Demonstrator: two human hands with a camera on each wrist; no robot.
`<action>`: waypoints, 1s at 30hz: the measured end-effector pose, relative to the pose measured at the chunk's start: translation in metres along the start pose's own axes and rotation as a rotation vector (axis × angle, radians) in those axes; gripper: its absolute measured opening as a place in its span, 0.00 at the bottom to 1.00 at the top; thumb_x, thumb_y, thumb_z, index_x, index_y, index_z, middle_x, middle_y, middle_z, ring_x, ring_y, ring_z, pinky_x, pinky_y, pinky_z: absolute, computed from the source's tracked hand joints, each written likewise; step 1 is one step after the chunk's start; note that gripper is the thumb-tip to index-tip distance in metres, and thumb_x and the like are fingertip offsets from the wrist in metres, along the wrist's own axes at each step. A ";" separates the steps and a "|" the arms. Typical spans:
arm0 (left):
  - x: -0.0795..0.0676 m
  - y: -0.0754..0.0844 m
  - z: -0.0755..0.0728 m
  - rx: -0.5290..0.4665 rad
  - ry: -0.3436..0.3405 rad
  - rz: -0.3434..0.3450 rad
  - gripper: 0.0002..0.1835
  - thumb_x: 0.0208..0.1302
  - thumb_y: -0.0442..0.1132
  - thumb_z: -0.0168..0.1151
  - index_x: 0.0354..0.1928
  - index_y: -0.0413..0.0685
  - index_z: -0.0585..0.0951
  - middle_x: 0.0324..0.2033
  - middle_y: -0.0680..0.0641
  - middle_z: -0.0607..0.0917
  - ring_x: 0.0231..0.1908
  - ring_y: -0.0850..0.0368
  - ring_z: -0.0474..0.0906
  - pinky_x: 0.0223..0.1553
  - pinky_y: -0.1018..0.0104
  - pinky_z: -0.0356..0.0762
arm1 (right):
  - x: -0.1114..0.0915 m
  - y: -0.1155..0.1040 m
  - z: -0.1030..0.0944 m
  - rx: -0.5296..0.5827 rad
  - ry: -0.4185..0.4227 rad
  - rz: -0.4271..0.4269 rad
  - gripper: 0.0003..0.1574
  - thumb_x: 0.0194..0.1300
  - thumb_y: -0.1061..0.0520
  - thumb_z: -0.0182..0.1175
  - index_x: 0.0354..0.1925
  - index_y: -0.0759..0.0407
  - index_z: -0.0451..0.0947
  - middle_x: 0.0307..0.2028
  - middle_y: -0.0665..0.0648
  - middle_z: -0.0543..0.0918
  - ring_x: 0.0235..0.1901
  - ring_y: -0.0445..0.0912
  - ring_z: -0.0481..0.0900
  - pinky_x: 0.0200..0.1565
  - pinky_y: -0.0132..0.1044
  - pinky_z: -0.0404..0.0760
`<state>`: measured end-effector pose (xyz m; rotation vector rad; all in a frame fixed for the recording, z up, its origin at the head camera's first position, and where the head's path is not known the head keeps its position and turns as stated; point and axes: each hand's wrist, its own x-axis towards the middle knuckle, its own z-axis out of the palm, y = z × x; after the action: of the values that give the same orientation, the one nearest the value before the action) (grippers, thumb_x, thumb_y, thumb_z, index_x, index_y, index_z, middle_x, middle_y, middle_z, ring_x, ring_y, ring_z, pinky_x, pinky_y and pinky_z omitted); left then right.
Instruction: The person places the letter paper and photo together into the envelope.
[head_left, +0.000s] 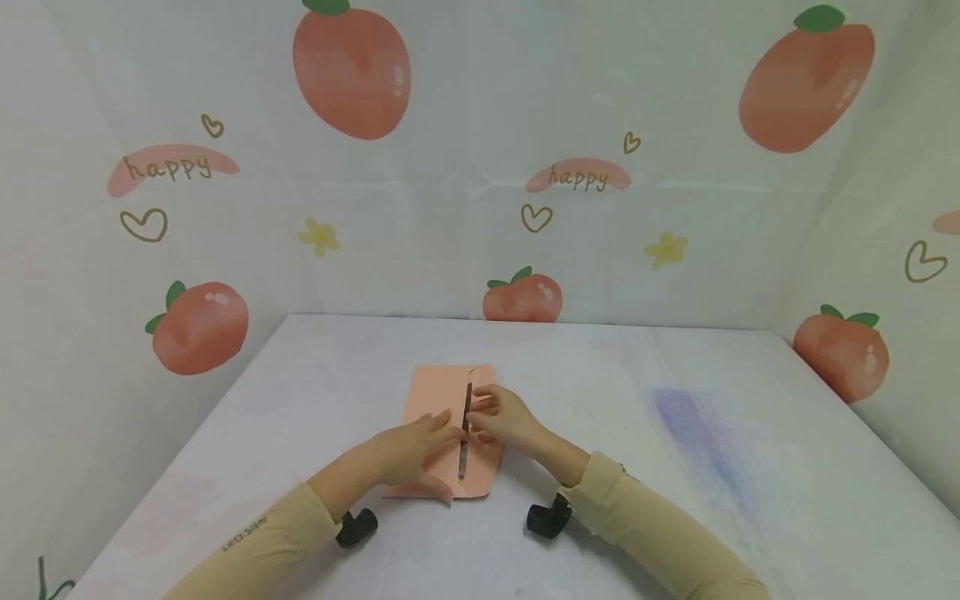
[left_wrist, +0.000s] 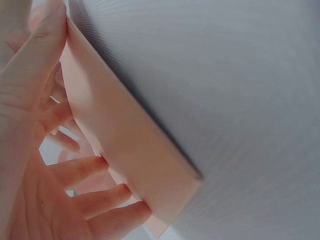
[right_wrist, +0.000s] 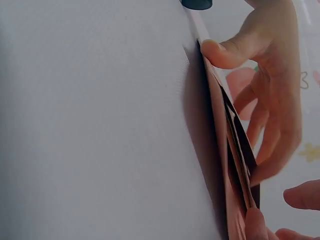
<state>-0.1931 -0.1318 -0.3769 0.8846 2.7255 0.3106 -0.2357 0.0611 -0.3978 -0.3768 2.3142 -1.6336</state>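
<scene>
A pink paper envelope (head_left: 431,387) lies on the white table below both hands, with a dark strip (head_left: 462,462) running along its opening near the right side. My left hand (head_left: 412,450) rests on its left part, fingers spread. In the left wrist view the thumb is at one end of the envelope (left_wrist: 125,135) and the fingertips touch its edge. My right hand (head_left: 510,417) has its fingers curled at the opening. The right wrist view shows the envelope's layers (right_wrist: 217,110) parted, dark inside, with a right fingertip (right_wrist: 255,225) on the lower edge.
Black wrist cameras (head_left: 357,528) sit under the sleeves, close to the envelope's near side. A purple smudge (head_left: 697,442) marks the white table (head_left: 600,367) on the right. A cloth backdrop (head_left: 450,217) printed with peaches rises behind and beside the table.
</scene>
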 end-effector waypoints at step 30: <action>-0.004 0.005 -0.009 0.021 0.024 -0.042 0.42 0.53 0.65 0.60 0.67 0.56 0.63 0.70 0.39 0.59 0.68 0.38 0.59 0.54 0.42 0.73 | -0.045 -0.005 -0.094 -0.457 0.230 -0.255 0.21 0.64 0.58 0.57 0.54 0.65 0.72 0.48 0.66 0.80 0.44 0.56 0.81 0.44 0.44 0.82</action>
<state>-0.1905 -0.1312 -0.3659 0.8325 2.7707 0.2862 -0.2295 0.1578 -0.3597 -0.6316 2.9209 -1.2869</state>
